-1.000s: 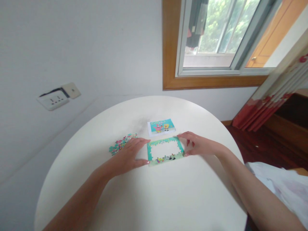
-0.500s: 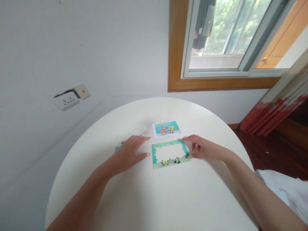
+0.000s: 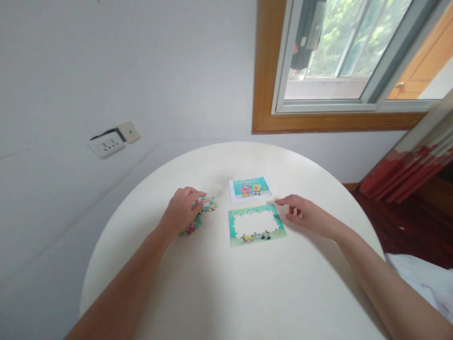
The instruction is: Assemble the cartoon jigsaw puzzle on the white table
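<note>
My left hand [image 3: 184,210] rests on a pile of small jigsaw puzzle pieces [image 3: 211,204], teal, white and pink, at the left of the table. Its thumb and forefinger are apart with pieces showing between them; the other fingertips are hidden. A puzzle border [image 3: 232,229], teal with cartoon figures along its lower side, lies flat around a blank middle. Close to the border's upper right corner is my right hand [image 3: 306,215], open and holding nothing, thumb apart from forefinger. Behind the border lies a picture card [image 3: 252,188] with a pink and a yellow cartoon figure.
All of this lies on a round white table [image 3: 247,293]. Beyond its far edge are a white wall with a socket [image 3: 107,144] and a wood-framed window [image 3: 327,123]. A red and cream curtain [image 3: 396,174] hangs at the right, and white cloth [image 3: 417,278] shows beside the table.
My left hand has drawn back to the left, from beside the border onto the puzzle pieces, uncovering more of them. My right hand has come slightly away from the border. The view has shifted a little.
</note>
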`<action>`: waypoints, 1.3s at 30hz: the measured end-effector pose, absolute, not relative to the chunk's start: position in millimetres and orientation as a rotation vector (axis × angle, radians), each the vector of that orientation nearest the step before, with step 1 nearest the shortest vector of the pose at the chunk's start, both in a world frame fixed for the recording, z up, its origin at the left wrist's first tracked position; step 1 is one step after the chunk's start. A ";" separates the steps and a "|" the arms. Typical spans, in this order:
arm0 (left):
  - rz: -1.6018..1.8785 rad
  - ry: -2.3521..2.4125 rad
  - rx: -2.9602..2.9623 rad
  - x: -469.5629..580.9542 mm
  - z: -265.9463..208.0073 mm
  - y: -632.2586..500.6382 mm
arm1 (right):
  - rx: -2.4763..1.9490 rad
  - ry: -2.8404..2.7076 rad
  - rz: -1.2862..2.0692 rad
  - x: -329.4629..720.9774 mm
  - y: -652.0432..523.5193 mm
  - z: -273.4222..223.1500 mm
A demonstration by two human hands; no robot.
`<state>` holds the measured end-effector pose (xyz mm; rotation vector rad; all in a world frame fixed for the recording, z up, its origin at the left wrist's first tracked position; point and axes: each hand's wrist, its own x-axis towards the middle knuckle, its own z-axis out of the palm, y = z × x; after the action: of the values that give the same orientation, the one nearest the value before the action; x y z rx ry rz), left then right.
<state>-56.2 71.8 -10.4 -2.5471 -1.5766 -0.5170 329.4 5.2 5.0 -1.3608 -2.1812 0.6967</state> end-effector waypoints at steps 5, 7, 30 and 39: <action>-0.496 -1.621 -2.517 -43.9 -17.5 75.5 | -1.358 -2.206 0.699 326.7 4.4 5.6; -0.497 -1.641 -2.506 -43.4 -17.2 76.0 | -1.349 -2.204 0.705 325.7 3.9 6.1; -0.701 -1.717 -2.500 -41.0 -10.2 72.7 | -1.330 -2.208 0.659 328.3 12.3 -5.8; -0.636 -1.727 -2.622 -50.6 -6.1 71.2 | -1.336 -2.186 0.633 332.0 14.1 -7.4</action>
<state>-50.6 71.2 -6.1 -2.6217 -1.7266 -0.6363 332.0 14.1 -7.4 -1.3363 -2.1857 0.6330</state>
